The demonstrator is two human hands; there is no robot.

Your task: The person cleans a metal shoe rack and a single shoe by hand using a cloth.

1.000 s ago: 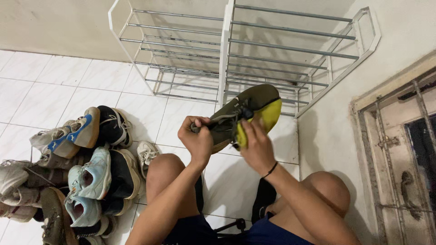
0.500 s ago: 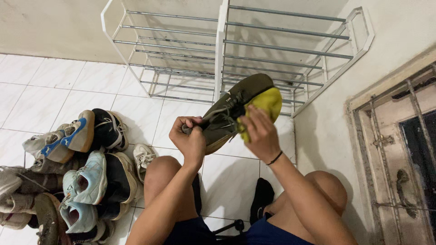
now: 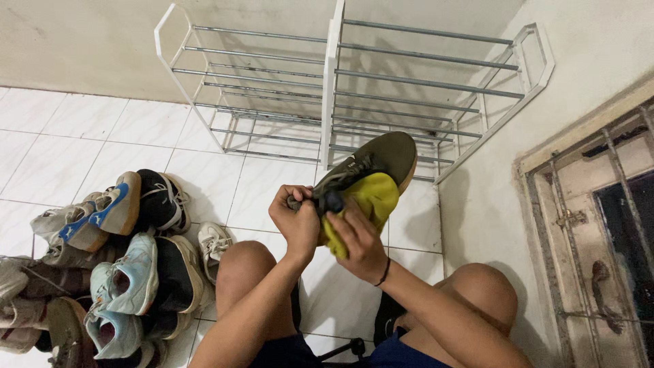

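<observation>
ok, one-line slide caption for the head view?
Left hand grips an olive shoe while right hand rubs it with a yellow cloth.

You've got a matt olive fabric shoe [image 3: 371,163] w/ woven laces, soft yellow cloth [image 3: 364,204] against it. Rack [image 3: 327,82]: white-painted frame, shiny metal rods. Floor tiles [image 3: 102,136] glossy, smooth.

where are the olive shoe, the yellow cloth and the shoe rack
olive shoe [image 3: 385,151], head view, on the toe end of its upper
yellow cloth [image 3: 371,197], head view, on the middle of the cloth
shoe rack [image 3: 332,75], head view, on the white centre post
</observation>
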